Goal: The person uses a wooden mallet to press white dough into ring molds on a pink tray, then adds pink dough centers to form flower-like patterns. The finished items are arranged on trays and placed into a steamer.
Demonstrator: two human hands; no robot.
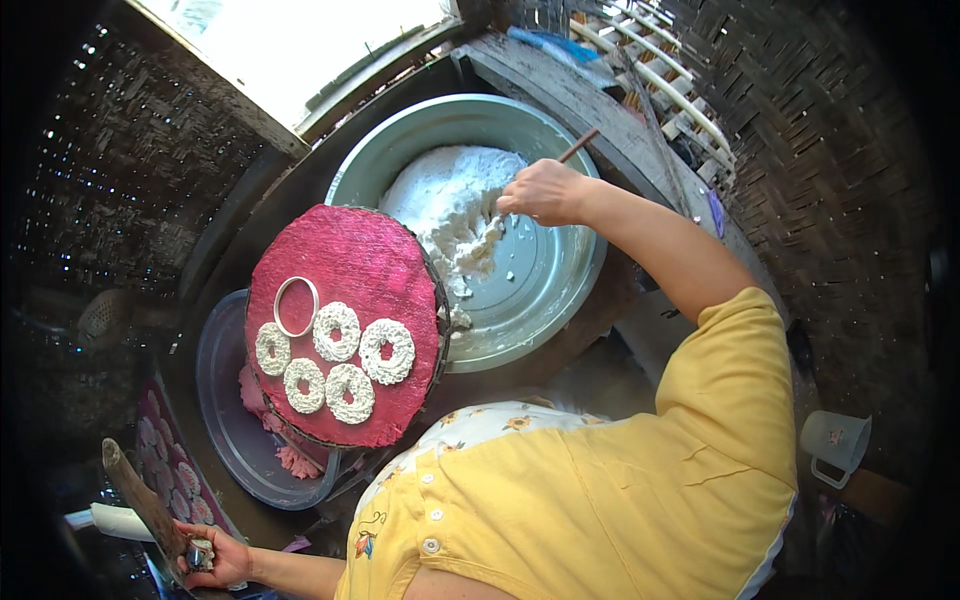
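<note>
Leftmost, well to the lower left of the pink tray (375,255), the left hand (215,560) is closed around a small metal object (200,553) and touches the lower end of a long wooden stick (140,500) that slants up and away from it. Just above that hand lies a patterned mat (170,470) with more white rings on it.

Beside the mat, a grey basin (225,420) sits under the tray's lower left edge, with pink crumbs (295,460) in it. The round tray itself carries five white rice rings (337,331) in a cluster on its lower half, and an empty metal ring mould (296,306) just up and left of them.

Right of the tray, touching its upper right rim, stands a big metal bowl (560,280) holding a heap of white rice (450,205). The right hand (545,192) hovers over the bowl's right half, fingers curled shut on a thin stick (578,146) whose free end points up and right; the hand's front meets the heap's right edge. The heap thus lies just left of this hand and directly above the tray.

Far to the tray's right, past the person's yellow sleeve (730,400), a white jug (835,445) stands.
</note>
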